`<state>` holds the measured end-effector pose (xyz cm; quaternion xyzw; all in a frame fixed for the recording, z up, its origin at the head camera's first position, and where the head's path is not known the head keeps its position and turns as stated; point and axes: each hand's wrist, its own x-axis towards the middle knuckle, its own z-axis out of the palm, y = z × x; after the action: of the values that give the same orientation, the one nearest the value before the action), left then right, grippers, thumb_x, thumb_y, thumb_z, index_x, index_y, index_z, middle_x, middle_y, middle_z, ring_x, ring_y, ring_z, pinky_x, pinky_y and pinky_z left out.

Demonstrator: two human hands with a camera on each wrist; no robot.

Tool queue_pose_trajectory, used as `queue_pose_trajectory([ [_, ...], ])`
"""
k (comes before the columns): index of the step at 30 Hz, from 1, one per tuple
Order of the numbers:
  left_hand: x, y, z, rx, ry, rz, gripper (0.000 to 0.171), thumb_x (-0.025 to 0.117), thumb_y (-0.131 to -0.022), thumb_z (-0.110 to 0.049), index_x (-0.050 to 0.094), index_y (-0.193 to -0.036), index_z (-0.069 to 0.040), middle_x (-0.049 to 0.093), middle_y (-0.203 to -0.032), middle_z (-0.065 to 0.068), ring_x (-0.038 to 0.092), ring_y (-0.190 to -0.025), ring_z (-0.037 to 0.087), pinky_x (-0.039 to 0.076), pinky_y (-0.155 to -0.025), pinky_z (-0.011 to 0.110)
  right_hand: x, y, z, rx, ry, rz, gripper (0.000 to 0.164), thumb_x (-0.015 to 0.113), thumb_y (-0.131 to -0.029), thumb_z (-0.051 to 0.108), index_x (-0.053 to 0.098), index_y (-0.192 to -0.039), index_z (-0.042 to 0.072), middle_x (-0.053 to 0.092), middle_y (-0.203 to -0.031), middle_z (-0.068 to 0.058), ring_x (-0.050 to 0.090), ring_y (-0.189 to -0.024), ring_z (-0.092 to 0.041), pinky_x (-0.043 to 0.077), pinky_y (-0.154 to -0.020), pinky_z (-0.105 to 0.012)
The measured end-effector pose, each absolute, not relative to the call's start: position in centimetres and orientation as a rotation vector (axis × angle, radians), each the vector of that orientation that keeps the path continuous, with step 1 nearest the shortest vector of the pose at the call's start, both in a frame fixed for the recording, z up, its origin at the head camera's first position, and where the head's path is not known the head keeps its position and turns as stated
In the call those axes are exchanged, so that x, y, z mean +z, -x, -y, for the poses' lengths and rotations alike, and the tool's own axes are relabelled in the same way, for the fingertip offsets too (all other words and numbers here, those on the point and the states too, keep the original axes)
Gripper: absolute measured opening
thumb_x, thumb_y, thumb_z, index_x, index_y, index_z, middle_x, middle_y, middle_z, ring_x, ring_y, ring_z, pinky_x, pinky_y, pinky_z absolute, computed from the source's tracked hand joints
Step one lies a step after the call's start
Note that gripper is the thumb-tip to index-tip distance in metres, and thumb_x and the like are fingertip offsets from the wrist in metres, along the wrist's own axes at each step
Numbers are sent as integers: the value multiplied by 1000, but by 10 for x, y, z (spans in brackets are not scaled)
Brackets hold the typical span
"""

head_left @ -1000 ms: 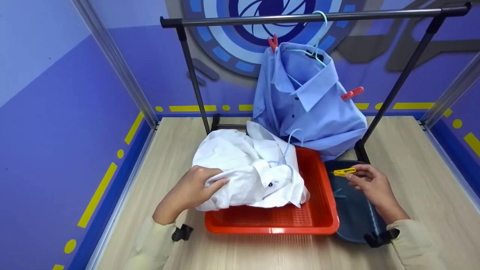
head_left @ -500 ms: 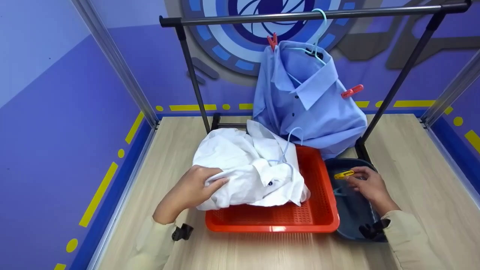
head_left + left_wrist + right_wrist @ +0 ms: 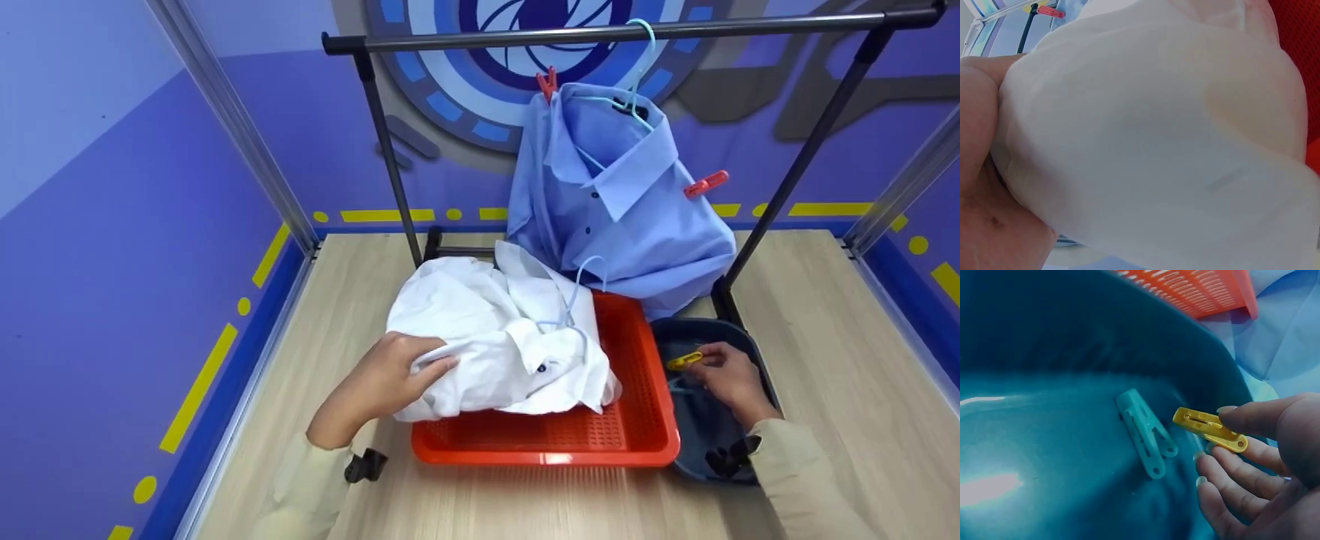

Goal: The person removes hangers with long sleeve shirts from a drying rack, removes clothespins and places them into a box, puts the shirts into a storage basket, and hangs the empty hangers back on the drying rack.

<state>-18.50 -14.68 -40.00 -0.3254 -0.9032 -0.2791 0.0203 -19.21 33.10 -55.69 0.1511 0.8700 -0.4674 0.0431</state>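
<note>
A white shirt (image 3: 480, 315) with a pale blue hanger (image 3: 576, 300) in it lies heaped over a red basket (image 3: 547, 456). My left hand (image 3: 390, 375) grips a fold of the shirt between thumb and fingers at its left side; in the left wrist view the white cloth (image 3: 1157, 135) fills most of the picture. Over a dark blue-green tub (image 3: 720, 450), my right hand (image 3: 735, 379) pinches a yellow clothespin (image 3: 1207, 428) between thumb and fingers. On the tub's floor lies a teal clothespin (image 3: 1145, 433), apart from the yellow one.
Behind the basket, a blue shirt (image 3: 637, 217) hangs on a light teal hanger (image 3: 643, 67) from a dark rack bar (image 3: 495, 39). Red clothespins (image 3: 706, 184) are clipped to its shoulders. Blue-purple panels (image 3: 112, 262) enclose the wooden table (image 3: 847, 360).
My right hand, with the yellow clothespin, has moved a little left and down over the tub. The left hand and the white shirt stay where they were.
</note>
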Motion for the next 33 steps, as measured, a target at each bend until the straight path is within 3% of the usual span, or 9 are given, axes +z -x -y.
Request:
queue_pose_trajectory([
  [8, -401, 184, 147, -869, 984, 2826, 14, 66, -92, -28, 72, -94, -15, 61, -73, -4, 59, -74, 8, 55, -76, 27, -559, 185, -333, -1279, -499, -2570, 44, 73, -81, 17, 53, -110, -10, 64, -76, -3, 61, -64, -11, 49, -57, -24],
  [14, -401, 185, 148, -873, 1006, 2793, 13, 67, -91, -26, 71, -89, -14, 55, -68, -6, 57, -71, 8, 52, -73, 24, -554, 185, -333, -1115, -481, -2690, 49, 73, -82, 24, 55, -112, -11, 67, -94, -22, 64, -79, -25, 47, -66, -29],
  [17, -403, 186, 148, -862, 1035, 2763, 12, 67, -91, -25, 71, -88, -14, 57, -68, -5, 59, -70, 8, 52, -72, 25, -549, 184, -333, -1053, -488, -2771, 51, 70, -84, 27, 55, -114, -11, 62, -109, -30, 60, -92, -37, 48, -77, -39],
  [23, -403, 187, 147, -850, 1058, 2750, 13, 67, -91, -25, 73, -91, -14, 68, -76, -3, 65, -75, 10, 56, -76, 29, -537, 182, -328, -1144, -470, -2829, 54, 63, -91, 32, 51, -121, -11, 54, -122, -34, 54, -108, -45, 43, -94, -54],
  [27, -401, 187, 148, -870, 1046, 2768, 14, 67, -91, -25, 75, -96, -14, 72, -83, -2, 67, -78, 11, 57, -79, 30, -523, 183, -318, -1212, -437, -2878, 52, 62, -93, 36, 54, -121, -6, 58, -122, -30, 55, -109, -41, 45, -92, -49],
  [33, -399, 188, 150, -917, 1008, 2804, 19, 69, -90, -25, 76, -105, -17, 75, -95, -3, 69, -86, 12, 56, -85, 32, -495, 182, -298, -1268, -313, -2924, 48, 60, -93, 43, 60, -117, 1, 66, -112, -21, 63, -101, -32, 48, -73, -22],
])
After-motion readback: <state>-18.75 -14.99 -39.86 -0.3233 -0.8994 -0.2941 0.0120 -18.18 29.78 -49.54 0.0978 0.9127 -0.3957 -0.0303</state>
